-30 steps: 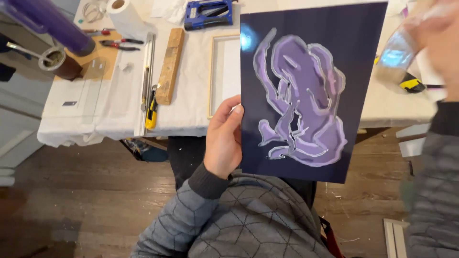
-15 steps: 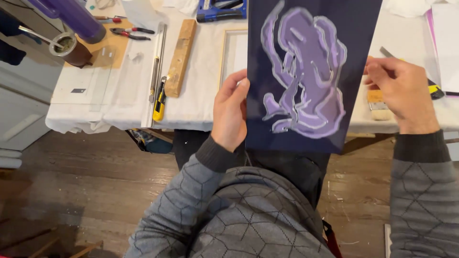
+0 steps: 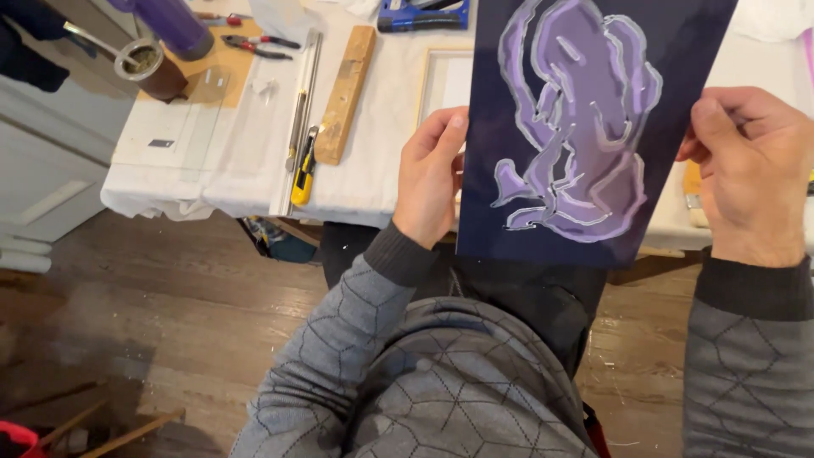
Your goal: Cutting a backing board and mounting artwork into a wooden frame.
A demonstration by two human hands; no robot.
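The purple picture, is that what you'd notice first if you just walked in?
Yes. The dark blue painting with its pale purple swirling shape fills the upper middle, held up by the left hand at one edge and the right hand at the other. Behind it, on the white-covered table, lie a wooden block and a yellow utility knife.

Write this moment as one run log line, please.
left hand: holds left edge of dark blue painted sheet | right hand: holds right edge | sheet: upright above white-covered table
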